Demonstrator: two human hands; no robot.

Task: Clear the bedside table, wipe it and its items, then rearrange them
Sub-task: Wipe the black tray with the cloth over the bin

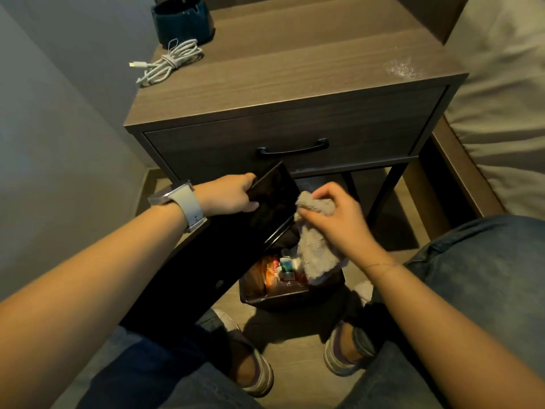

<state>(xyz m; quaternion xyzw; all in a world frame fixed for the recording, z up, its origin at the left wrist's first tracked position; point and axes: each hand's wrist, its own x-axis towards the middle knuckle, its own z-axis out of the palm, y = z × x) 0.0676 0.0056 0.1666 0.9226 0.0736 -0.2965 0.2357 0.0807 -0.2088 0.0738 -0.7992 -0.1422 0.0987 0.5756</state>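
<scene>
Our two bare forearms fill the lower frame, above knees in jeans and two slip-on shoes (pixel 253 376) on the floor. At frame centre our left hand (pixel 228 196), a white watch (pixel 184 203) on its wrist, grips the left edge of a dark flat tablet (pixel 271 202), held tilted. Our right hand (pixel 330 211) pinches a grey-beige cloth (pixel 317 252) bunched against the tablet's right edge; the rest of the cloth hangs down. Directly below, a small dark bin (pixel 283 296) on the floor holds colourful wrappers. Upper centre, we note the wooden bedside surface (pixel 295 69) with one drawer and a black handle (pixel 293 149). Upper left on it lie a coiled white cable (pixel 171 62) and, behind that, a dark ashtray (pixel 182 19). Pale dust (pixel 401 67) marks its right front corner. Bedding (pixel 501 84) lies at right.
</scene>
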